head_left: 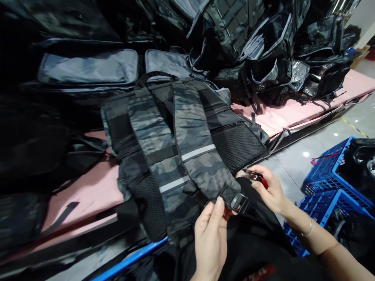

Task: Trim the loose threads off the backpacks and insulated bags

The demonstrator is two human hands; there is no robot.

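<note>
A camouflage backpack (152, 152) lies with its shoulder straps facing up, in the middle of the view. My left hand (211, 230) is closed on the lower end of one shoulder strap (202, 164), thumb on top, beside a black plastic buckle (240, 203). To the right of that buckle, my right hand (271, 189) is closed around small red-handled snips (255, 175) with metal blades. Their tips point left toward the bag, and part of the tool is hidden by my fingers. Both straps carry a pale reflective stripe.
Several dark bags, some unzipped with grey linings (90, 66), crowd the back of a pink-covered table (284, 117). Blue plastic crates (319, 207) holding black items stand on the floor at right. A blue edge (131, 259) shows below the backpack.
</note>
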